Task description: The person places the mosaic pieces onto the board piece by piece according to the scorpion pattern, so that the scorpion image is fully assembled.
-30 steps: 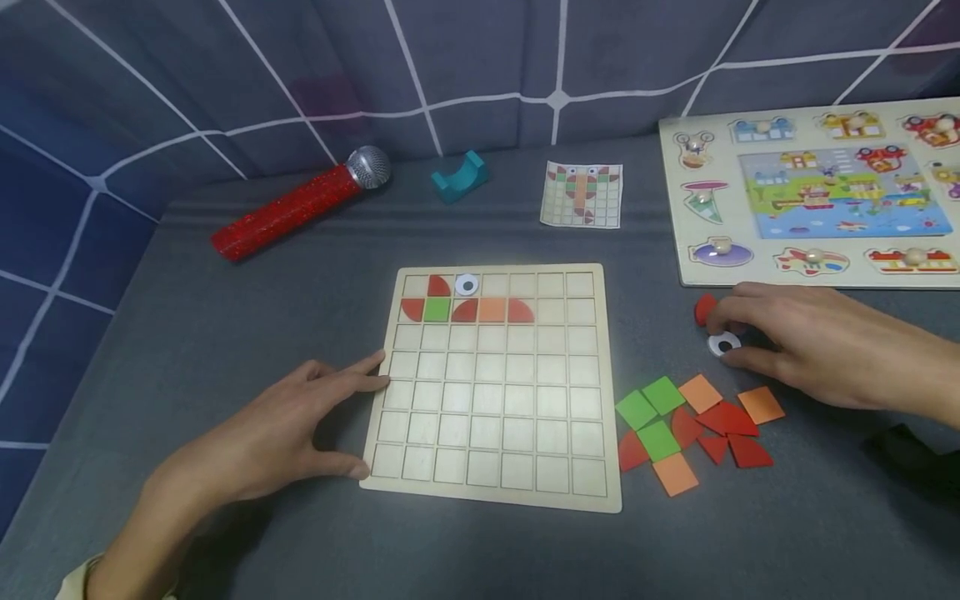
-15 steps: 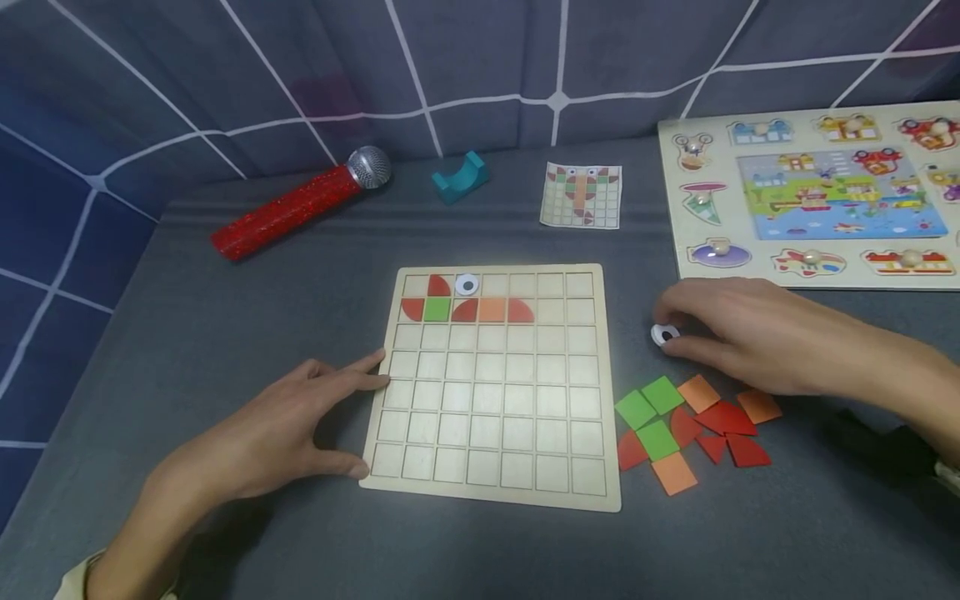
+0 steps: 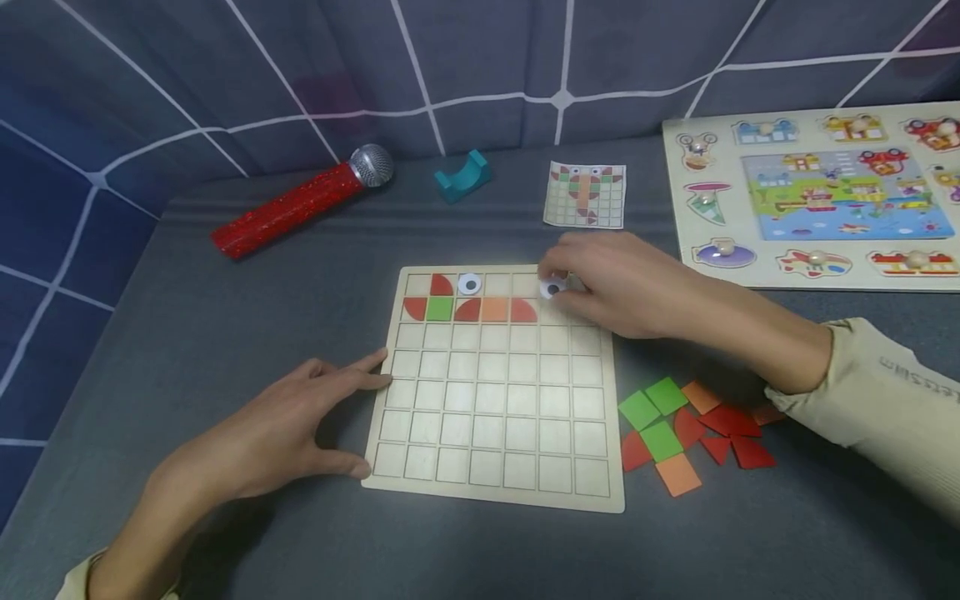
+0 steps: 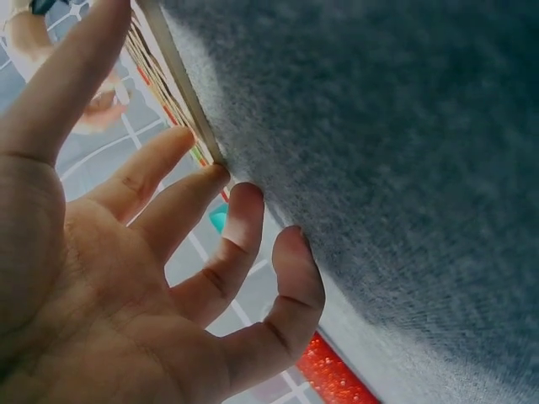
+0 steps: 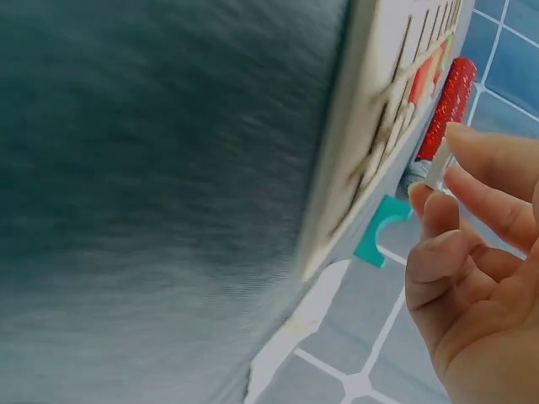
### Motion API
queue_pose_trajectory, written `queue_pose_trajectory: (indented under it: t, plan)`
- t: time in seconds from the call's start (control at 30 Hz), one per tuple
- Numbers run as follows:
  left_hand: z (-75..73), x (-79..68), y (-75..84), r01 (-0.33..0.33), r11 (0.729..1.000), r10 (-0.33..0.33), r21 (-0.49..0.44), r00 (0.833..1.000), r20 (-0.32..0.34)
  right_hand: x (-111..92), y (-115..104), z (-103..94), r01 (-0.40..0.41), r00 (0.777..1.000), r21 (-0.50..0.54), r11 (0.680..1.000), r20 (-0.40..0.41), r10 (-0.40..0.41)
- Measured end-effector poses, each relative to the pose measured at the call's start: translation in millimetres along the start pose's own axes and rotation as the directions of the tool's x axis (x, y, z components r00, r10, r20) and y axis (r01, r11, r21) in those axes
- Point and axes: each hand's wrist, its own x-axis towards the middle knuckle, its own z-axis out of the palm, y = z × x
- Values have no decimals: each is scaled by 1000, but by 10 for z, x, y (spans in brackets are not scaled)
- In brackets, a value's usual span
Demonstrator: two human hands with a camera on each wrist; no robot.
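A pale wooden grid board [image 3: 491, 400] lies on the grey table. Its top two rows hold red quarter-circles, a green square [image 3: 439, 309], an orange square [image 3: 494, 309] and a white eye piece [image 3: 469, 284]. My right hand [image 3: 626, 287] pinches a second eye piece [image 3: 552, 287] between thumb and fingers over the board's upper right; in the right wrist view that piece [image 5: 439, 163] shows edge-on, above the board. The fingertips and thumb of my left hand [image 3: 281, 433] touch the board's left edge, fingers spread.
Loose green, orange and red pieces [image 3: 660, 440] lie right of the board, partly under my right sleeve. Behind it are a pattern card [image 3: 585, 196], a teal curved block [image 3: 463, 176] and a red microphone [image 3: 288, 211]. A knobbed picture puzzle [image 3: 712, 225] lies at the back right.
My right hand has picked up the eye piece from the table right of the board and carried it left over the top row. My left hand has stayed at the board's edge.
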Motion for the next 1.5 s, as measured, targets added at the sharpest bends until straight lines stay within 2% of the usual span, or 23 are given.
queue_pose_trajectory:
  t: [0.2,0.43,1.0,1.33,1.5]
  plan:
    - [14,-8,7,-6,1000,6,-6,1000,-4,251,7,32,33,999,-26,999,17,-32]
    - [8,-13,5,2,1000,-2,-9,1000,-3,385,8,111,48,998,-42,998,54,-46]
    - [-2,1,0,14,1000,-14,-17,1000,8,436,-21,127,-11,994,-56,998,108,17]
    - [4,6,-7,15,1000,-14,-24,1000,7,429,-18,131,-31,993,-56,998,108,37]
    - [0,17,-2,25,999,-25,-29,1000,14,407,-21,120,-17,995,-56,998,94,22]
